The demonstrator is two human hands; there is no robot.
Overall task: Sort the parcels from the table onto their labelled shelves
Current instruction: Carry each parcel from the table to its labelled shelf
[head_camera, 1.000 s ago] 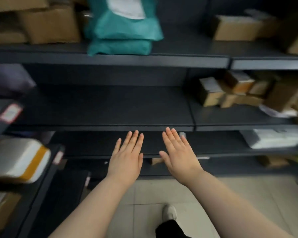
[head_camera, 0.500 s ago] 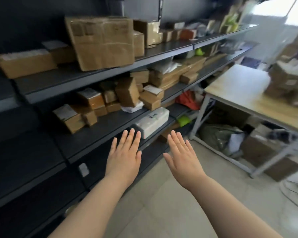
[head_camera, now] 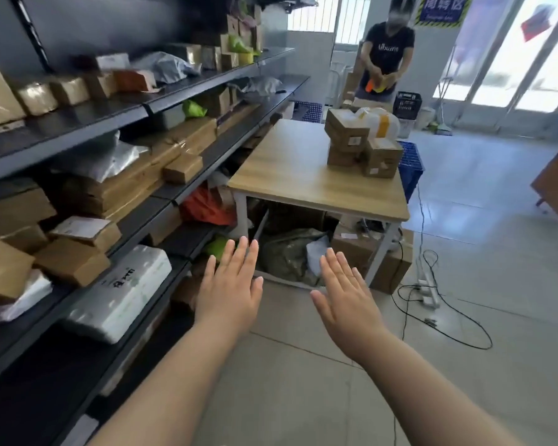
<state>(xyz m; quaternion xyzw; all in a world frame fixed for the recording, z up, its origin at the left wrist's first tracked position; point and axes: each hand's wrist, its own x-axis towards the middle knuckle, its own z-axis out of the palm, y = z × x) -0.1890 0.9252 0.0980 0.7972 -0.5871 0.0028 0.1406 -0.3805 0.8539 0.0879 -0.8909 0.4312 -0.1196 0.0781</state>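
Step in hand: by my reading, going to fetch the next parcel. Neither hand carries one.
Left hand [head_camera: 229,284]: low centre of the frame, palm down, fingers straight, grip wide and holding nothing.
Right hand [head_camera: 345,294]: just right of it, apart from it, also flat with a wide grip and nothing in it.
Parcels: a stack of brown cardboard boxes [head_camera: 348,136] stands at the far right end of the pale wood-topped, white-legged surface [head_camera: 287,175], centre of the frame. A white plastic-wrapped bundle with yellow tape [head_camera: 380,122] sits just behind the stack.
Shelves: dark metal shelving [head_camera: 78,123] runs down the left of the frame, already loaded with boxes and bags. Its labels are too small to read from here.
Doing it well: take one box off the top rather than pulling from the middle — the stack looks uneven and could topple. Grip it with both hands on opposite sides, then read its label before walking to a shelf.
Watch for: the black cable [head_camera: 448,317] looped on the tiled floor at lower right, and the person in a dark shirt [head_camera: 388,49] working at the far end of the surface — approach from the near side.
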